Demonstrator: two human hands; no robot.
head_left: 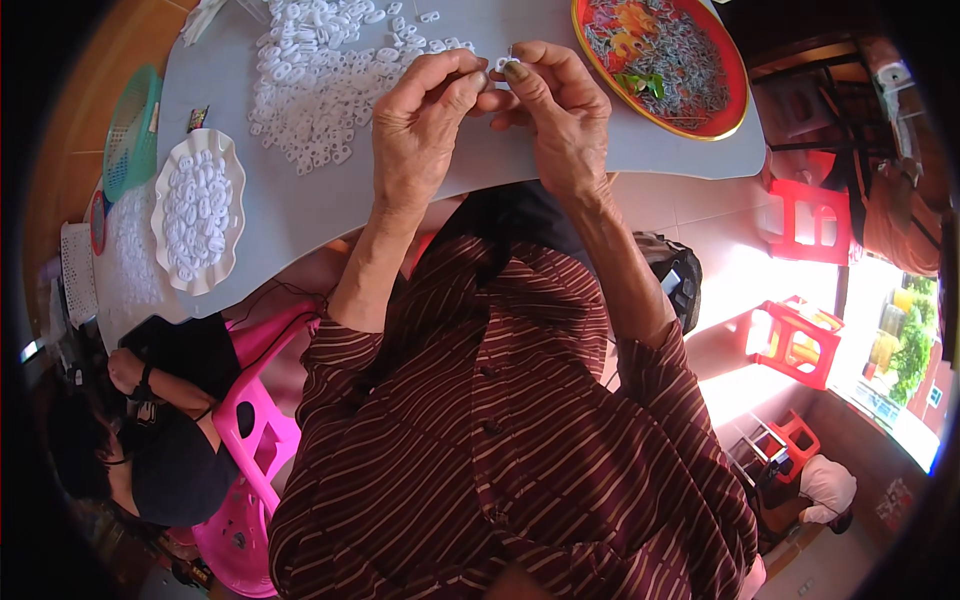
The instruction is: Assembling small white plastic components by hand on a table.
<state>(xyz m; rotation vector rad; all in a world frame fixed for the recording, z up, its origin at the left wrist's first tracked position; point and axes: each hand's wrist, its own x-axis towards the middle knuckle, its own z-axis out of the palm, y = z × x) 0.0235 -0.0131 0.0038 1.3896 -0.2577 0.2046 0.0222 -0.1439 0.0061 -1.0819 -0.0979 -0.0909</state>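
Observation:
Over the far part of the grey table, my left hand (425,115) and my right hand (565,115) meet with their fingertips almost touching. Between the right thumb and fingers is a small white plastic piece (502,64) with a hole in it. My left thumb and forefinger are pinched together beside it; what they hold, if anything, is too small to make out. Left of my hands spreads a large heap of similar white plastic pieces (310,100). To the right, a red round tray (735,100) with a gold rim holds many small thin metal parts (690,75).
A white wavy-edged dish (240,190) of white pieces stands at the table's left, near a green basket (130,130). Another person (180,450) sits at the lower left by a pink chair (255,430). Red stools (795,340) stand on the floor at right.

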